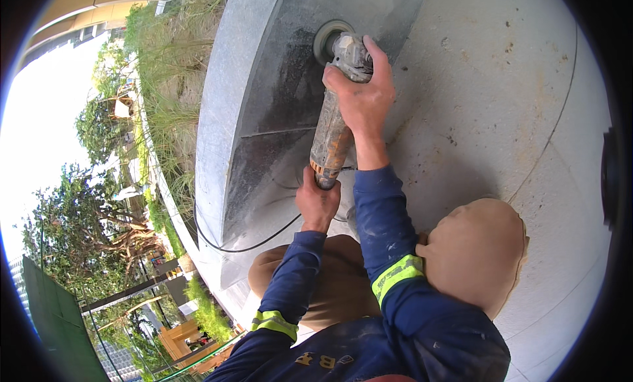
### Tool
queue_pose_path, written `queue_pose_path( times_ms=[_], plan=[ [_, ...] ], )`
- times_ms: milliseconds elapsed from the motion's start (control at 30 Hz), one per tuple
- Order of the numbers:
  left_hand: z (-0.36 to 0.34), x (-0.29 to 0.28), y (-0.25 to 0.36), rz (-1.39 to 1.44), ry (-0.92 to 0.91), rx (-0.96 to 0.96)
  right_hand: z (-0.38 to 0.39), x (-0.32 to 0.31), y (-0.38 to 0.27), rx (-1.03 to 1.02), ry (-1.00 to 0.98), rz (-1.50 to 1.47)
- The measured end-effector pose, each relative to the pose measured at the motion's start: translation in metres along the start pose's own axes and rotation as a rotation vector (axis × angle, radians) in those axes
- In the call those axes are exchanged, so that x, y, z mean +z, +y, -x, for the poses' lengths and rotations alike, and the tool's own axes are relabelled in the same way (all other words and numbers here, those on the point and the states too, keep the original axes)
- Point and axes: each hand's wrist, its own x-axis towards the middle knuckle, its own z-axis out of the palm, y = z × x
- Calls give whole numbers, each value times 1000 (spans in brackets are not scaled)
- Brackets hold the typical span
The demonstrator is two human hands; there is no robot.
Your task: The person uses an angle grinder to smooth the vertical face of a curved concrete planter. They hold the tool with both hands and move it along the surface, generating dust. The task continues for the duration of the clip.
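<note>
We stretch both arms forward, elbows bent. Our left grip (318,205) is curled closed round the rear end of an angle grinder (331,128); our right grip (364,108) clasps its front, thumb on one side, forefinger along the head. The grinder's disc (322,45) sits at the dark stone face (280,85), contact unclear to us.

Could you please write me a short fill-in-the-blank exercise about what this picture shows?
1. Of the left hand and the right hand, the ____ one is nearer the disc.
2. The number of bare hands on the angle grinder is ____.
3. The looping cable is coloured ____.
4. Both sleeves are dark ____ with bright reflective bands.

Missing words: right; two; black; blue.
</note>
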Motion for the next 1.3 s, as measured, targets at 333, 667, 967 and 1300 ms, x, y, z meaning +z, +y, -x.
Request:
queue_pose_path(
  times_ms=[333, 667, 967, 1300],
  plan=[
    [-4, 3, 0, -22, -67, -18, -2, -2, 14, 21, 45, 41],
    [-4, -2, 5, -63, -108, -102, -1, -2, 19, 35, 45, 37],
    [-5, -1, -3, 153, 86, 30, 5, 8, -28, -82, -17, -29],
    [-4, 10, 2, 36, -7, 33, -7, -4, 15, 0, 46, 58]
  ],
)
